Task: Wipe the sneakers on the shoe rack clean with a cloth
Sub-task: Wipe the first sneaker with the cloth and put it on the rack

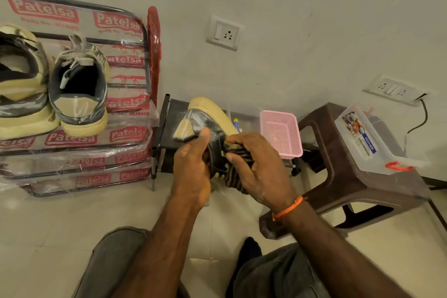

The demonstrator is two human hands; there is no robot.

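A grey and cream sneaker (208,116) is held up in front of me, sole turned away to the right. My left hand (193,164) grips it from the left, thumb on its heel. My right hand (256,167) holds a dark striped cloth (235,172) against the shoe's side. Two more sneakers stand heel-out on the shoe rack (145,38) at the left: one (79,89) beside the rack's right end, another (21,84) cut off by the frame's left edge.
The rack's shelves are wrapped in printed plastic. A small black stand (169,118) and a pink basket (281,133) sit behind the held shoe. A brown plastic stool (343,191) with a clear lidded box (372,138) stands at the right. My knees are below.
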